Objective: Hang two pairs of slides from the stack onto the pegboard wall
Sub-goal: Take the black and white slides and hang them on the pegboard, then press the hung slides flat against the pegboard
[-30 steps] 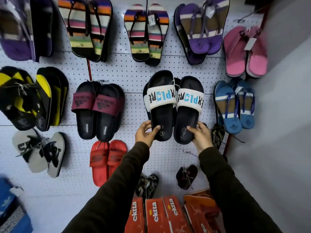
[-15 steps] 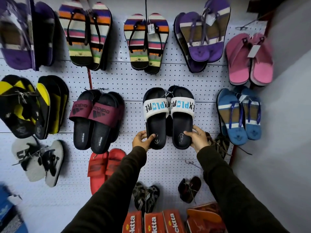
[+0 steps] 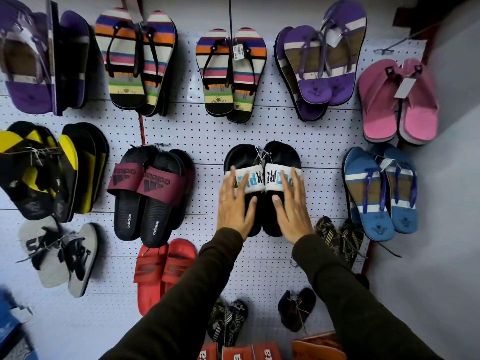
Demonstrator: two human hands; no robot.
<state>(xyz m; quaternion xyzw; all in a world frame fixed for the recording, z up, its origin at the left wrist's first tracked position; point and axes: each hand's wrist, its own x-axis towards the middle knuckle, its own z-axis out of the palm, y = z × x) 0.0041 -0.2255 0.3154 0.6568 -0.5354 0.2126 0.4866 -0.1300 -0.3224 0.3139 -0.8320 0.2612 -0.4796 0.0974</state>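
Heel grips are released since earlier frame; left hand [image 3: 235, 203] and right hand [image 3: 291, 203] are laid flat, fingers spread, nothing gripped, on black slides [image 3: 262, 178] (frame centre). If hands are withdrawn carelessly, pair may be knocked off pegboard [image 3: 207, 131].

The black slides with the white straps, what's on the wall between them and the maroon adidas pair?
Nothing hangs there: the head view shows only bare pegboard between the black slides and the maroon adidas pair.

Matt black slides [image 3: 262, 216] on perforated pegboard [image 3: 207, 131]
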